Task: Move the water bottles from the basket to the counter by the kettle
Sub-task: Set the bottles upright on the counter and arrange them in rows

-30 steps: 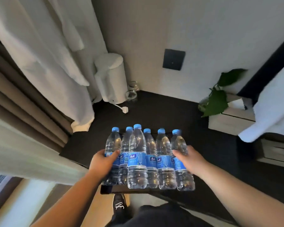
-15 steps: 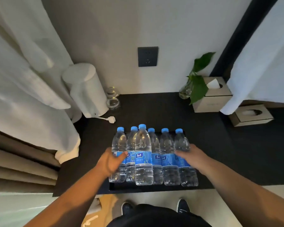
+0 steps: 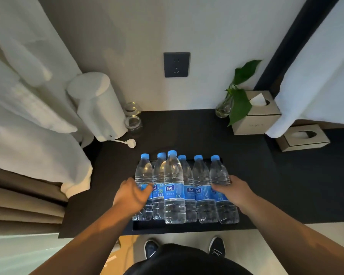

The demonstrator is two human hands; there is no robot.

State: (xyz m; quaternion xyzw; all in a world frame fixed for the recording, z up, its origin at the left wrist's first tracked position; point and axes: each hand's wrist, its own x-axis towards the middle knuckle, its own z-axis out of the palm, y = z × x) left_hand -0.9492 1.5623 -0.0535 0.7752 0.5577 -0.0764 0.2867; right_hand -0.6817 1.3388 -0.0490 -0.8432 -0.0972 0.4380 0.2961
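Several clear water bottles (image 3: pixel 174 187) with blue caps and blue labels stand upright in a tight row inside a shallow black tray (image 3: pixel 167 228). The tray lies on the black counter (image 3: pixel 187 133) near its front edge. My left hand (image 3: pixel 130 197) grips the leftmost bottle, thumb across its front. My right hand (image 3: pixel 231 190) wraps the rightmost bottle from the outside. The white kettle (image 3: pixel 99 108) stands at the back left of the counter, apart from the bottles.
The kettle's white plug (image 3: pixel 131 143) lies loose beside two small glass jars (image 3: pixel 133 122). A plant in a glass vase (image 3: pixel 223 108) and two tissue boxes (image 3: pixel 254 120) sit at the back right. White cloth (image 3: pixel 28 116) hangs at left, and more (image 3: pixel 316 76) at right.
The view has swung round to face the wall squarely. The tray of bottles has come from the counter's edge to rest on the counter. Both hands stay on the outer bottles.
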